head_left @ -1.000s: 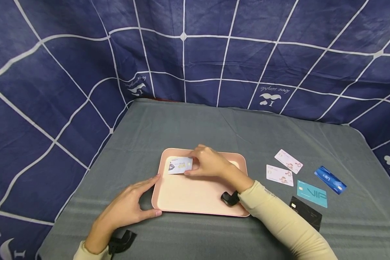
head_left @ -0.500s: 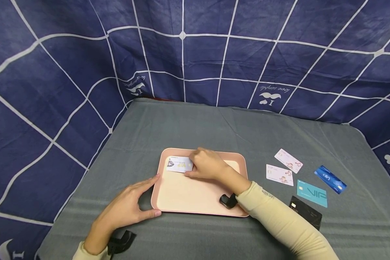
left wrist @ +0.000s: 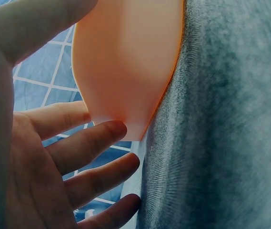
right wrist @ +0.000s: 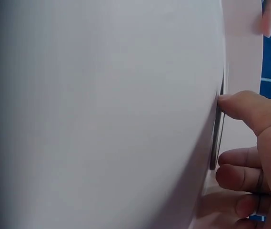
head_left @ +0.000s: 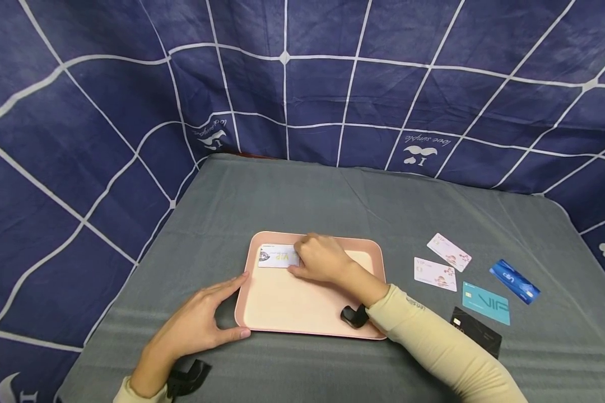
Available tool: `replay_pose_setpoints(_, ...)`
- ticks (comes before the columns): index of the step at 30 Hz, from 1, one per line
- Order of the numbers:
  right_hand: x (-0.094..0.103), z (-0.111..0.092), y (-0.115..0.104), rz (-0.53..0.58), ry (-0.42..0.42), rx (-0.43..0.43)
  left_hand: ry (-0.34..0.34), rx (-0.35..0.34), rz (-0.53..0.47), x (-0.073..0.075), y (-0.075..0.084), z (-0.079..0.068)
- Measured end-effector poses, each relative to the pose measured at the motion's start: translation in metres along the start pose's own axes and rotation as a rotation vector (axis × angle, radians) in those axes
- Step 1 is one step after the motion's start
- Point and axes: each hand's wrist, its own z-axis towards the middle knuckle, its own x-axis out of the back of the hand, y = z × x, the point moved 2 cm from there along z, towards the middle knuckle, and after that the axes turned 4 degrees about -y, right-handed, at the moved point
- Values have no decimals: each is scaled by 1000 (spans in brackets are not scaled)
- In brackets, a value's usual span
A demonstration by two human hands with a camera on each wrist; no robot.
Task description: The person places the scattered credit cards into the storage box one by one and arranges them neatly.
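A white VIP card (head_left: 274, 257) with gold lettering lies in the upper left corner of a shallow pink tray (head_left: 292, 308) in the head view. My right hand (head_left: 325, 258) pinches the card at its right end, hiding that part. In the right wrist view, the thumb meets the near edge of the card (right wrist: 216, 138) while the other fingers curl beyond it. My left hand (head_left: 196, 322) rests against the tray's left side, thumb at the lower corner and index finger on the wall. Its fingers extend loosely beside the tray (left wrist: 125, 62) in the left wrist view.
Right of the tray, several cards lie on the grey cloth (head_left: 343, 196): two pale pink cards (head_left: 448, 252), a teal card (head_left: 485, 303), a blue card (head_left: 514, 281) and a black card (head_left: 476, 331) partly behind the right sleeve. A blue checked curtain (head_left: 312, 89) stands behind.
The card has gone from slightly raised to lying about flat in the tray's corner, with my right hand lowering alongside. My left hand has stayed on the tray's side.
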Motion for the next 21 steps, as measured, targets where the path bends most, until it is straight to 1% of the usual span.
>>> replay_pose_setpoints(5, 0, -1, 1, -9, 20, 2, 7, -5, 4, 0, 0, -1)
replay_pose_setpoints(12, 2, -1, 2, 34, 1, -11, 17, -14, 2, 0, 0, 0)
replay_pose_setpoints(21, -1, -1, 2, 40, -1, -17, 10, -15, 4, 0, 0, 0)
